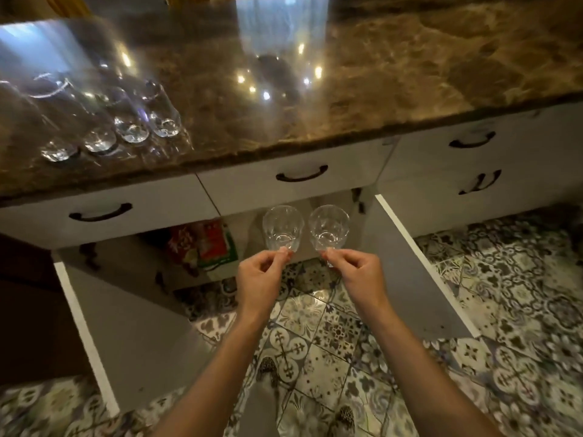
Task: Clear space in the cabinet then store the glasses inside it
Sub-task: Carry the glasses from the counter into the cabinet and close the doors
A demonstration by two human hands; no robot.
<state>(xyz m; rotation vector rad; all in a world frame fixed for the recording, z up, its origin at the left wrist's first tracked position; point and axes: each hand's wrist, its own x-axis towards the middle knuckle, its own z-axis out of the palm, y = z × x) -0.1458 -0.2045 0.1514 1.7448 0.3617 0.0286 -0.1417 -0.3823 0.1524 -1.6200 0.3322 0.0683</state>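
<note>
Brown marbled stone forms the counter (378, 89) across the upper half of the view, with white drawers (299, 181) and dark curved handles under its front edge. Below them the cabinet (331, 212) stands open, its left door (126, 310) swung out toward 8 o'clock and its right door (419, 272) toward 4 o'clock over a patterned tile floor (504, 294).

Both bare forearms reach up from 6 o'clock toward the centre, side by side and slightly apart. The left hand (257, 279) has its fingers (277, 255) curled, thumb and fingertips pinching the lower end of the left glass (282, 227). The right hand (359, 275) mirrors it, curled fingers (334, 255) pinching the base of the right glass (328, 225). Each clear bowl extends from the fingertips toward 12 o'clock, in front of the cabinet opening and just under the middle drawer. The two glasses sit just beside each other; whether they touch cannot be told.

A row of blurred clear glasses (132, 124) stands on the counter at 10 o'clock. Inside the cabinet, at 9 o'clock from the left hand, lies a red and green packet (205, 244).
</note>
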